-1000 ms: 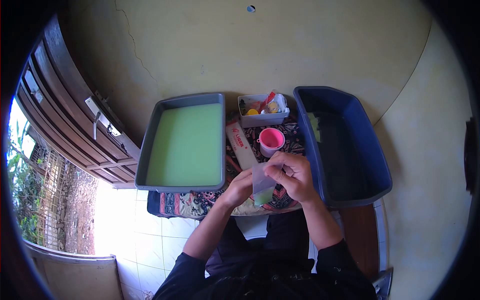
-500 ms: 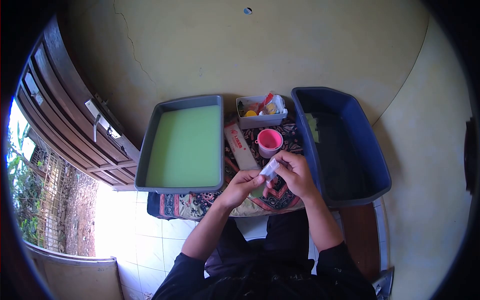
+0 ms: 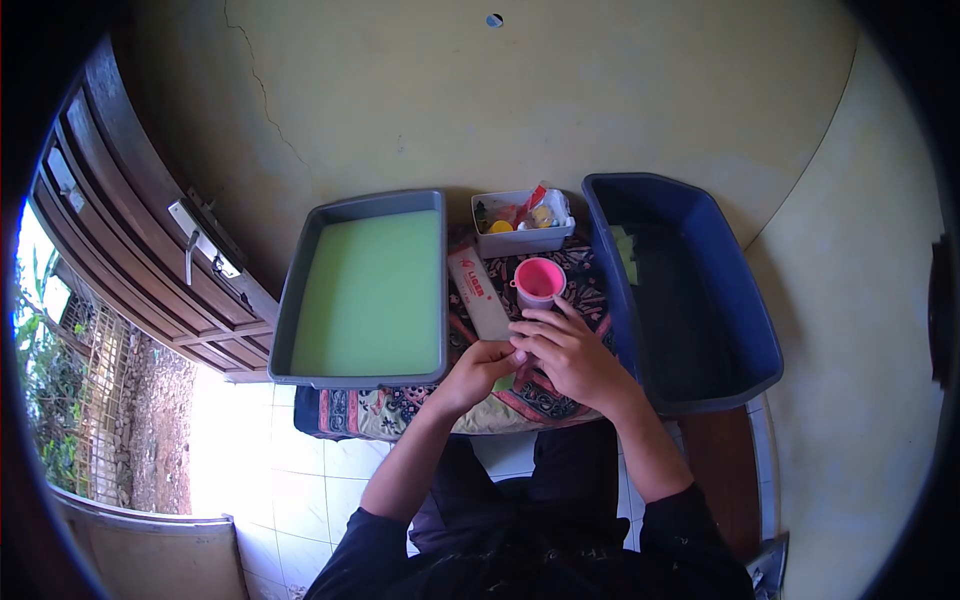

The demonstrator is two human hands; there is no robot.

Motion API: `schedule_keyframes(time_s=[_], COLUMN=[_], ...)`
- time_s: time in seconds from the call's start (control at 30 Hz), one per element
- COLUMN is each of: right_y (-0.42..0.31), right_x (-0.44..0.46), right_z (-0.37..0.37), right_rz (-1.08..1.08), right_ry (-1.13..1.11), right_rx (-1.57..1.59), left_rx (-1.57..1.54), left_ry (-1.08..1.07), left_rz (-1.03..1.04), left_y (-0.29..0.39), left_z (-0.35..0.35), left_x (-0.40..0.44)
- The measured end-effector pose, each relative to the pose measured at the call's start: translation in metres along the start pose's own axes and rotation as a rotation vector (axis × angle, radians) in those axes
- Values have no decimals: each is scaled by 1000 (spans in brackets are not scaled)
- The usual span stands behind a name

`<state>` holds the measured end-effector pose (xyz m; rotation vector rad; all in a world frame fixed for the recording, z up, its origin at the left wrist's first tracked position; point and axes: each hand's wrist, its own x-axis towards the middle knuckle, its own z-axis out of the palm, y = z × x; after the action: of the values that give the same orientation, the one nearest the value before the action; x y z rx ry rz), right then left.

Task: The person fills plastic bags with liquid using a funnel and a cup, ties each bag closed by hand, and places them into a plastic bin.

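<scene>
My left hand [image 3: 482, 377] is closed in a pinch, with its thumb meeting the fingertips of my right hand [image 3: 565, 358]. The small white packet seen between both hands earlier is now hidden under my right fingers. My right hand lies palm down across it, fingers stretched out and a little apart. Just beyond those fingers stands a cup [image 3: 540, 281] with a pink inside and a small side handle. A long white packet with red "LIGER" lettering [image 3: 476, 290] lies beyond my left hand. Under my hands a bit of green [image 3: 505, 382] shows.
On the left is a grey tray [image 3: 444, 290] of pale green liquid or gel. A dark blue tub [image 3: 700, 370] on the right holds pale green pieces [image 3: 627, 257]. A white box [image 3: 525, 242] of small items stands behind the cup. Patterned cloth [image 3: 400, 410] covers the table.
My right hand has turned over and spread its fingers across the white packet, hiding it. My left hand has barely moved. The cup, tray and tub stay where they were.
</scene>
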<state>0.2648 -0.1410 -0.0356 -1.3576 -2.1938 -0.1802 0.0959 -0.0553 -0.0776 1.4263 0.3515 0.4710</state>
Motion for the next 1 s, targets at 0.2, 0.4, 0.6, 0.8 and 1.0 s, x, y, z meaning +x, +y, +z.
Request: schedule_keyframes(time_s=[0.2,0.4,0.6,0.8,1.0], right_y=[-3,1,3,12,0], right_x=[-3,-6,-8,-17,-13], right_z=[-2,0,-5,3,-3], right_rz=[125,155,288,657,937], right_ry=[-93,-36,-5,-20,182], right_rx=[224,277,504,1178,1630], left_rx=[135,117,264,238,358], left_ry=[-61,-48,-115,-90,-31], left_rz=[-12,13,122,139,167], left_y=[-8,-6,3,-4,1], left_z=[0,1,6,7,7], left_x=[-2,-1,-2,-1,1])
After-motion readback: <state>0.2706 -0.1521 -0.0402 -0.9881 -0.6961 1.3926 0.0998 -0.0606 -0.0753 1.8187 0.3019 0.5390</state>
